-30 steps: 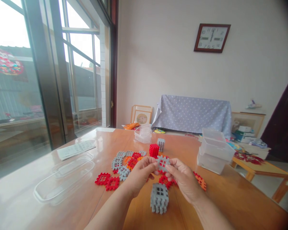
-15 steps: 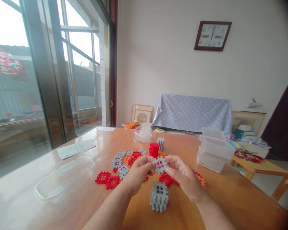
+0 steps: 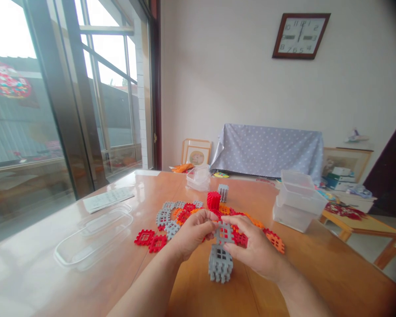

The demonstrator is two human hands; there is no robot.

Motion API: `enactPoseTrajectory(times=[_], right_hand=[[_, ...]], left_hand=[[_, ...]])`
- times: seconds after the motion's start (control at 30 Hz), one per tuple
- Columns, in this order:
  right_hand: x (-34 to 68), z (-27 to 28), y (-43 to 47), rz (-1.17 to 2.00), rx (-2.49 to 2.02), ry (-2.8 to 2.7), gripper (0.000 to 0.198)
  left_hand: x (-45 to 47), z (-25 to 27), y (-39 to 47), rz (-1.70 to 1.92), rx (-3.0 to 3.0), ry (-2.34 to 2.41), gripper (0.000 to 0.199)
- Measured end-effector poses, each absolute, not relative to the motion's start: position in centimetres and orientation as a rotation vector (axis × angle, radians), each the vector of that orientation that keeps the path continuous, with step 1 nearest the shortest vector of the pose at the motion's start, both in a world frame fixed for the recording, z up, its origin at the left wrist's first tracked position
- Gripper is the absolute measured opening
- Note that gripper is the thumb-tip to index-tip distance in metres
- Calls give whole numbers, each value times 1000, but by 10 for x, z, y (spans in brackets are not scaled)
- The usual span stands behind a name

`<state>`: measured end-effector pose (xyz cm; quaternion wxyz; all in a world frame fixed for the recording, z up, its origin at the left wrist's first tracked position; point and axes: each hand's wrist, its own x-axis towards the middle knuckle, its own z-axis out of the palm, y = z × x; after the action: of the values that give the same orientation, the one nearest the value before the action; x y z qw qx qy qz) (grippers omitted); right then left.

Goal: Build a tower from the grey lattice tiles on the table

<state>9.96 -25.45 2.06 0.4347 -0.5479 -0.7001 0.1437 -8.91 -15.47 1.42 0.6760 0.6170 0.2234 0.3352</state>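
Note:
A grey notched building tile [image 3: 223,233] with a window-like grid is held up between my two hands. My left hand [image 3: 194,234] pinches at its upper left edge, thumb against fingers. My right hand [image 3: 255,246] grips its right side, with the fingers over the top and the thumb lower down. Just below and nearer to me stands a stack of grey tiles [image 3: 220,264]. Beyond the hands are a red tile stack [image 3: 213,200] and a smaller grey stack [image 3: 223,193]. Linked grey tiles [image 3: 163,217] and red tiles [image 3: 144,237] lie to the left, orange tiles [image 3: 275,241] to the right.
Clear plastic boxes [image 3: 297,207] are stacked at the table's right edge, another clear container [image 3: 198,178] at the back. A transparent lid [image 3: 94,237] and a printed sheet [image 3: 108,199] lie on the left of the wooden table [image 3: 119,281].
The grey tile has come down slightly and turned in my hands, towards the near grey stack. My right hand has spread further around it. The view has tilted a little downward.

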Motion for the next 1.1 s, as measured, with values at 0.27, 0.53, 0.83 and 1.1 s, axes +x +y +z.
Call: enactPoseTrajectory(times=[0.27,0.53,0.83,1.1], right_hand=[[107,18,-263,645,-1386,-1761,72],[112,19,-264,724,-1414,-1797,75],[127,16,-254,764,-1462,-1643,14],[133,-26,-224,895,-1552,-1351,17]], left_hand=[[-93,13,-145,869,1359,670,22],[-92,9,-140,872,1379,696,15],[-92,-8,-132,661,1429,791,16],[-92,-28,-131,573,1436,837,15]])
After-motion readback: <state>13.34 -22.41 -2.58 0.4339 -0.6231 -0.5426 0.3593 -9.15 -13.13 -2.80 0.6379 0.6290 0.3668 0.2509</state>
